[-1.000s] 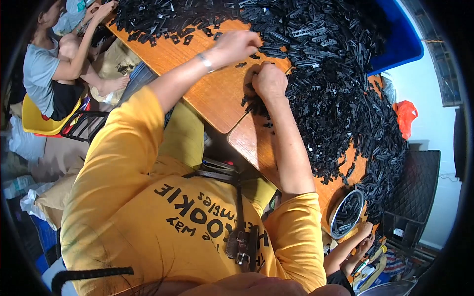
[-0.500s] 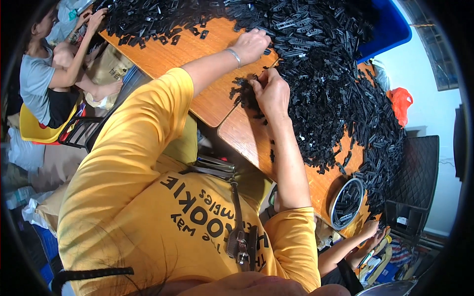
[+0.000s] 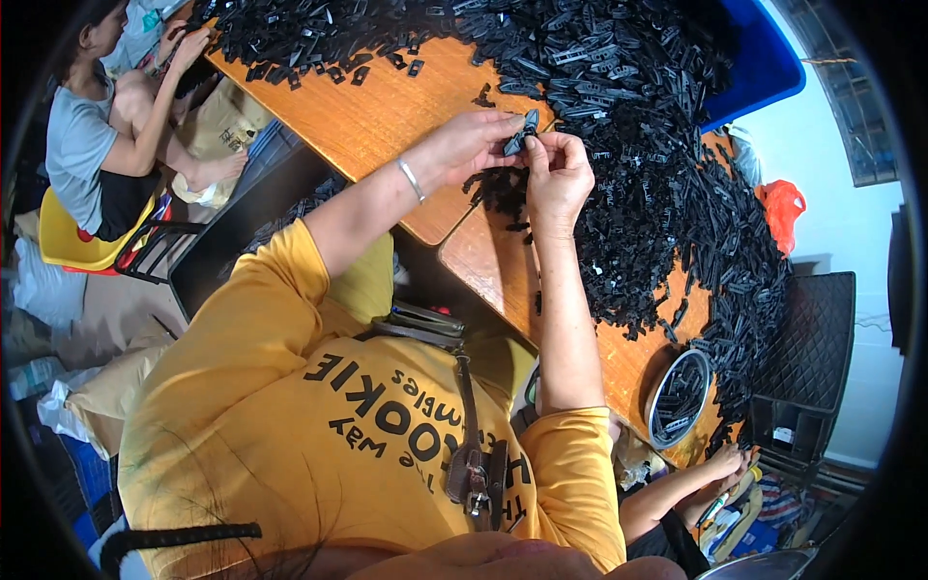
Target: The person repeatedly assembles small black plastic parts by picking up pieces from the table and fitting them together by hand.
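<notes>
My left hand point(image 3: 476, 145) pinches a pointed, boat-shaped dark grey plastic piece point(image 3: 523, 131) above the table. My right hand point(image 3: 561, 184) meets it from the right, thumb and forefinger pressed together at the piece's edge. Whatever sits between those right fingertips is too small and covered to name. Just under both hands lies a little group of small black plastic parts point(image 3: 503, 188), which spills over from a large heap of similar parts point(image 3: 633, 213) to the right.
Long black plastic pieces point(image 3: 599, 58) pile up at the far side of the wooden table point(image 3: 387, 106), beside a blue bin point(image 3: 764, 72). A round metal-rimmed bowl point(image 3: 679, 398) holds more pieces. One person point(image 3: 106, 145) sits far left; another's hands point(image 3: 725, 469) work at lower right.
My left hand has come back from the far heap with the boat-shaped piece. My right hand has lifted from the small parts, and both hands now meet at the piece.
</notes>
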Available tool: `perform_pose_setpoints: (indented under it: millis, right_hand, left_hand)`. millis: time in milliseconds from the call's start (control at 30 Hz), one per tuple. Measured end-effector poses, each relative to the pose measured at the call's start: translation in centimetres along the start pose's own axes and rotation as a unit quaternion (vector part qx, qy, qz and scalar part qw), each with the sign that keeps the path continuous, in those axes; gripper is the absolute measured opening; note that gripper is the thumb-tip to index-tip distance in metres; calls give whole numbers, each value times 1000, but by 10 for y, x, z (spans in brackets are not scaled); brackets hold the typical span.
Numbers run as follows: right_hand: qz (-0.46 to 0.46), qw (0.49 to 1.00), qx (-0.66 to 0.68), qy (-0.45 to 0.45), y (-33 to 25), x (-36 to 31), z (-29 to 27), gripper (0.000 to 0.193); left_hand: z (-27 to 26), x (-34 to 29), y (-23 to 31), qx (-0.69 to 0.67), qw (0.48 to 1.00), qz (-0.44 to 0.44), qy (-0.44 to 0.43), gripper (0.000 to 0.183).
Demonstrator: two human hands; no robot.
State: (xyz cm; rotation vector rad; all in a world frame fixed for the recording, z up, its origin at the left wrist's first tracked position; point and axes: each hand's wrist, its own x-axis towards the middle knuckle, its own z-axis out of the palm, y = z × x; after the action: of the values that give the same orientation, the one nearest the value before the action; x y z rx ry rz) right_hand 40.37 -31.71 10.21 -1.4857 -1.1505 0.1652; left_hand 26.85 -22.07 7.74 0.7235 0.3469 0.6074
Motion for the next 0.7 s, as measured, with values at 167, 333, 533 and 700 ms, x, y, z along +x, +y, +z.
perform_pose_setpoints:
  millis: [167,333,533,700]
  right_hand:
    - [-24,1000,12,-12,-4,-6,1,14]
    - [58,990,129,-24,-25,-6,-2,11]
    - [-58,997,49,22,-23,-7,-4,11]
    - [-164,985,6,45,-38,-5,-3,14]
  left_hand:
    - [5,-15,4,44,999,22,-17,26]
    - [-4,-15,11,10,999,11,-40,26]
    - [0,-17,13,5,999,22,-40,26]
    - [6,-19,15,-1,998,35,-60,28]
